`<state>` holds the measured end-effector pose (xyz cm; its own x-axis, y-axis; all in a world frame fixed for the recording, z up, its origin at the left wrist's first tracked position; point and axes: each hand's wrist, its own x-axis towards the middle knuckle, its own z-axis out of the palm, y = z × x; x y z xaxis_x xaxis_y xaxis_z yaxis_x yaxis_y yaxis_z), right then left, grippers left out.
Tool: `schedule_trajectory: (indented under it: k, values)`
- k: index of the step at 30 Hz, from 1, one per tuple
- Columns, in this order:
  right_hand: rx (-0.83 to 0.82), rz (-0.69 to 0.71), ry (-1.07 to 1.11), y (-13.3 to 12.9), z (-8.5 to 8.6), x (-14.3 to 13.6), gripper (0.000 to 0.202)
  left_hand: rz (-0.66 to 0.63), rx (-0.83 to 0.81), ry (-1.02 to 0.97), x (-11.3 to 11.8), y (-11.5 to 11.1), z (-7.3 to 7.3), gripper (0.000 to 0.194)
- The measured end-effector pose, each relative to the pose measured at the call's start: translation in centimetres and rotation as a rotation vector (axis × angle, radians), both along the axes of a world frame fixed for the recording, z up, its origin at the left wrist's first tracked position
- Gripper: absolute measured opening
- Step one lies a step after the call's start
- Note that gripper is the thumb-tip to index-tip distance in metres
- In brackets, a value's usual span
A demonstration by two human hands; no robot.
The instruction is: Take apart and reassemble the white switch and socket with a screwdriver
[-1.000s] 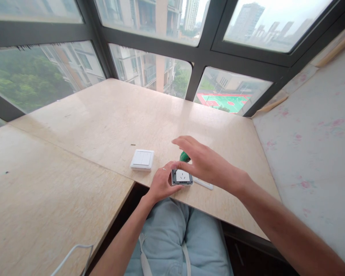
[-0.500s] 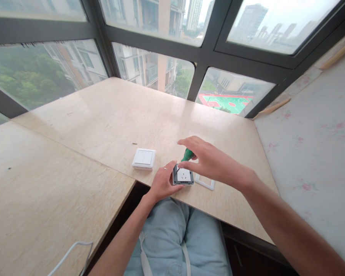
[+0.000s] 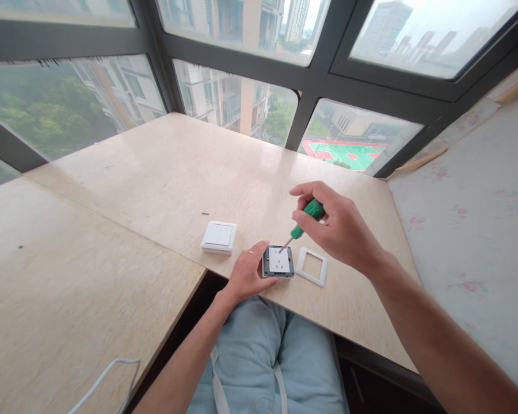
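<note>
My left hand (image 3: 249, 272) grips a wall socket (image 3: 278, 262) by its left side, thumb along the near edge and fingers at the back left corner. The socket has a white face with slots and a dark grey surround, and it rests on the counter. In my right hand (image 3: 328, 221) is a screwdriver (image 3: 307, 219) with a green handle, pinched between thumb and fingers. Its metal shaft slants down to the left, with the tip over the socket's white face; whether it touches I cannot tell. Just right of the socket lies a white cover frame (image 3: 312, 267).
A white wall switch (image 3: 218, 237) sits left of the socket. Behind it lies a small brown strip (image 3: 205, 214). A white cable (image 3: 107, 368) crosses the counter (image 3: 125, 190) at the lower left. Windows border the far side, and a flowered wall (image 3: 466, 230) stands on the right.
My right hand has lifted the screwdriver up and to the right, from the socket's left side to above its face. My left hand still holds the socket.
</note>
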<state>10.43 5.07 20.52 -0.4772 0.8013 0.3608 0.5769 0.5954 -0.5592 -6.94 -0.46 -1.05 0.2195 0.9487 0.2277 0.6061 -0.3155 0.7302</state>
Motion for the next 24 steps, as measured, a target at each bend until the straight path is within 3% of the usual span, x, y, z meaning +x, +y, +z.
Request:
schedule_trajectory:
  k: [3, 6, 9, 12, 16, 21, 24]
  values:
    - [-0.017, -0.022, 0.072, 0.1, -0.2, -0.3, 0.023, 0.005, -0.003, 0.002, 0.0, 0.0, 0.0, 0.096]
    - [-0.066, 0.068, -0.004, 0.3, -1.4, -1.1, 0.018, 0.007, 0.001, -0.01, 0.1, 0.0, 0.2, 0.092]
    - [-0.185, 0.219, -0.289, 0.5, -4.0, -2.0, 0.013, 0.003, -0.004, -0.038, 0.2, 0.0, 0.4, 0.09]
    - [-0.275, 0.232, -0.625, 0.9, -7.1, -2.6, 0.017, 0.03, -0.04, -0.053, 0.2, -0.1, 0.2, 0.103]
    - [-0.301, 0.213, -0.737, 1.1, -9.8, -3.0, 0.022, 0.049, -0.092, -0.046, 0.2, -0.1, 0.0, 0.115]
    - [-0.311, 0.219, -0.752, 1.0, -9.3, -3.1, 0.02, 0.048, -0.087, -0.075, 0.2, -0.1, 0.2, 0.112]
    - [-0.343, 0.257, -0.775, 1.0, -8.7, -2.7, 0.06, 0.068, -0.088, -0.102, 0.3, -0.2, 0.2, 0.113]
